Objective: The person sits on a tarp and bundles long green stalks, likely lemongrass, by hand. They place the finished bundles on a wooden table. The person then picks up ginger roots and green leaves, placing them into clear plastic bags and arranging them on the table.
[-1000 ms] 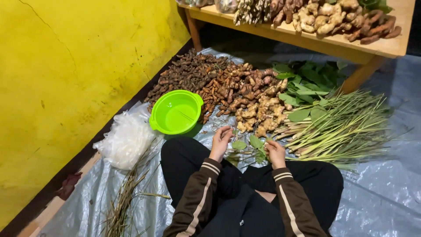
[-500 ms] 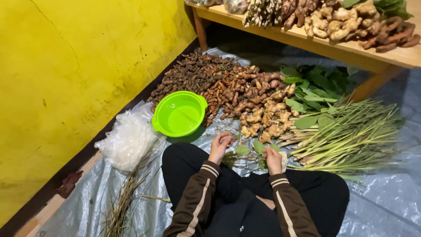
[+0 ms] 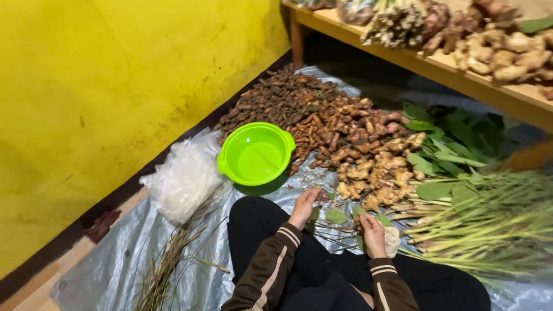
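Yellow wall point(image 3: 103, 98) fills the left side, and a grey plastic sheet point(image 3: 115, 270) covers the floor beside it. On the sheet at the near left lie dry stalks point(image 3: 167, 265), with a heap of clear plastic bags point(image 3: 184, 178) just beyond them. Next to the bags sits a bright green basin point(image 3: 256, 154), touching the edge of a big pile of brown roots point(image 3: 322, 118) that runs toward the far side. The left hand point(image 3: 303, 207) rests on the sheet near the basin, fingers curled loosely over small stems; its grip looks partly closed, though what it holds, if anything, is too small to tell. Green leaves point(image 3: 337, 216) lie between the two hands. The right hand point(image 3: 373, 235) is clamped on a pale piece of ginger point(image 3: 393, 241). Further right lie lemongrass stalks point(image 3: 495, 227) and leafy greens point(image 3: 455, 138), with a wooden counter point(image 3: 461, 80) far right.
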